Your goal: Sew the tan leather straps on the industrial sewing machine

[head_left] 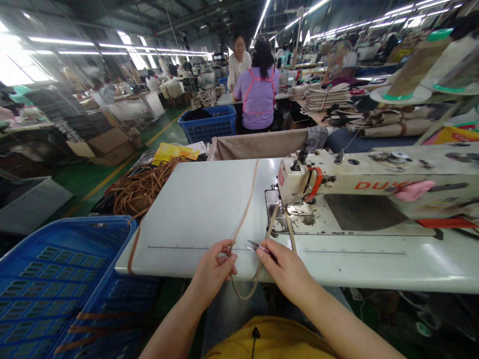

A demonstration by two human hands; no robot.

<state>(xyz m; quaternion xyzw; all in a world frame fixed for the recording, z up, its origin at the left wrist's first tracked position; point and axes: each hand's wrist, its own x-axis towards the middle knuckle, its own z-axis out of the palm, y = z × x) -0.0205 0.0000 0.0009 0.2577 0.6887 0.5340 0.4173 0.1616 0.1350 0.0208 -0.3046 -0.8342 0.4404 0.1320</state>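
My left hand (214, 269) pinches a thin tan leather strap (245, 212) at the near edge of the white sewing table (194, 209). My right hand (286, 271) holds small metal thread snips (254, 245) whose blades point left at the strap by my left fingertips. The strap loops down below the table edge and runs back up under the needle of the white sewing machine (374, 184). Another length of it crosses the table toward the far edge.
A blue plastic crate (56, 279) with a few straps in it stands at my lower left. A heap of tan straps (140, 189) lies beyond the table's left edge. Two people are at a bench behind a blue basket (209, 124). Thread cones (415, 65) stand at right.
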